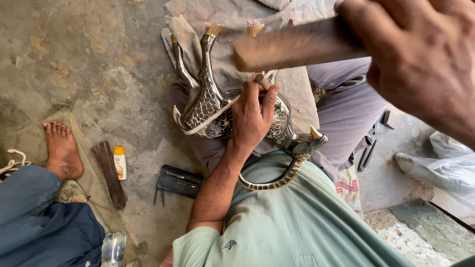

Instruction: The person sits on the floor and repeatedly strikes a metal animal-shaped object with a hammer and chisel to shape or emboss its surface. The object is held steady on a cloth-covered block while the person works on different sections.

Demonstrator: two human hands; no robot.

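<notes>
A silver metal animal figure [205, 101] with scale-like engraving and brass-tipped legs lies upside down on my lap. My left hand [251, 117] rests on its body and pinches a short chisel-like punch [261, 81] upright against the metal. My right hand [420, 59] is raised close to the camera at the top right, gripping a wooden mallet [292, 47] that shows blurred above the punch. A curved striped horn or tail [277, 179] of the figure bends toward my green shirt.
Another person's bare foot [62, 148] and blue trouser leg rest on a mat at left. A dark wooden stick [110, 173], a small yellow-capped bottle [119, 162] and a black tool [175, 182] lie on the concrete floor. Pliers [368, 148] and plastic sheeting [440, 165] sit at right.
</notes>
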